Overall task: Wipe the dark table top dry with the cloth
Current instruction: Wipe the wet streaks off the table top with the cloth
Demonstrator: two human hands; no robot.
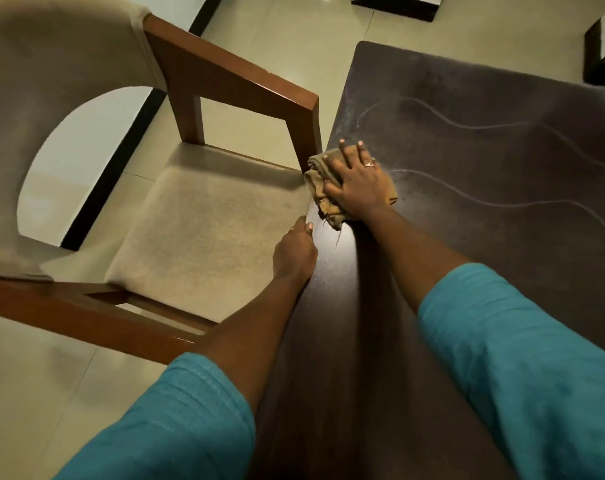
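The dark table top (484, 174) fills the right half of the head view, with pale wavy streaks across its far part. A crumpled tan cloth (320, 188) lies at the table's left edge, partly hanging over it. My right hand (358, 183) presses flat on the cloth, fingers spread, a ring on one finger. My left hand (296, 249) grips the table's left edge just below the cloth, thumb on top. Both forearms come out of teal sleeves.
A wooden armchair (232, 74) with a beige seat cushion stands tight against the table's left edge. Pale floor tiles (280, 39) lie beyond. Dark furniture legs (593, 53) show at the top right.
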